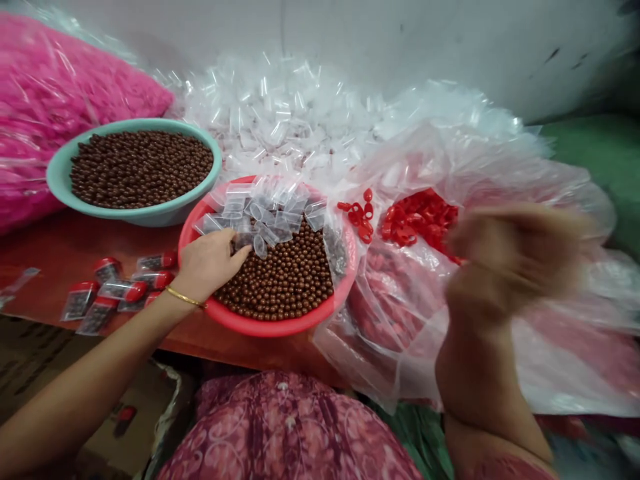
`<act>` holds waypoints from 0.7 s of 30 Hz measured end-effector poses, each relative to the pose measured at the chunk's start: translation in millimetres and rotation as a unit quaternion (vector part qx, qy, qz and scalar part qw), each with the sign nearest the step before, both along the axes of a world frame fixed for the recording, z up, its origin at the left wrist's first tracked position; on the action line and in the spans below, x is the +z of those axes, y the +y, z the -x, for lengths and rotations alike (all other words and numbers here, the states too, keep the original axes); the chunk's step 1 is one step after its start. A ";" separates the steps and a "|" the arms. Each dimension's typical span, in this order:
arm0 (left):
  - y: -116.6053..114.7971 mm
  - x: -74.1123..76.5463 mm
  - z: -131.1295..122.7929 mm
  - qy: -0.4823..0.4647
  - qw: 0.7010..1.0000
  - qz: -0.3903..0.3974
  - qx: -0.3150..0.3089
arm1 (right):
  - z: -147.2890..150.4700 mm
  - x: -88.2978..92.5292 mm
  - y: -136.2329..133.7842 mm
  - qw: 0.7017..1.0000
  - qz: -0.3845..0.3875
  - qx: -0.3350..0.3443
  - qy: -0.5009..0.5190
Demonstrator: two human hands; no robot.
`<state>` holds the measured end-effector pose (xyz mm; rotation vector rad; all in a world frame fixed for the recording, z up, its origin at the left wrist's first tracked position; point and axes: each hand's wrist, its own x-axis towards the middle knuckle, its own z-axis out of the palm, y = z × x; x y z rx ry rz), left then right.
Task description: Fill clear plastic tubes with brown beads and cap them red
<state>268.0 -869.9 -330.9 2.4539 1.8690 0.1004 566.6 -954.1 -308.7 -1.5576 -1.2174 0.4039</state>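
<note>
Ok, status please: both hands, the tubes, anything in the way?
Left hand in red basin, fingers on clear tubes and brown beads. Right hand blurred, near red caps. Nothing blocks either hand.

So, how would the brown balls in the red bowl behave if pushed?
The brown balls look round and smooth, so they probably roll and scatter easily. Heaped loose, they likely give way under the left hand; the rim of the red bowl should keep them in.

thin gold bangle (185, 297) round wrist of left hand (210, 263), left of centre; both forearms bare; right hand (505, 253), right of frame, blurred, detail unreadable; garment (285, 433) at bottom centre, pink-maroon cloth, pale floral swirl print; same print at lower right corner
</note>
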 end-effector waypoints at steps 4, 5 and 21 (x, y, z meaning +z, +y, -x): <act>0.5 0.6 3.6 -0.124 0.992 0.008 -0.025 | -2.5 -14.4 40.8 0.873 0.127 0.085 -0.464; -1.4 3.3 6.2 -0.129 0.991 0.016 -0.037 | -4.5 -20.3 48.6 0.830 0.159 0.120 -0.522; -16.1 1.0 -40.2 0.050 0.964 0.171 -0.199 | -47.5 -45.5 58.7 0.719 0.173 0.271 -0.616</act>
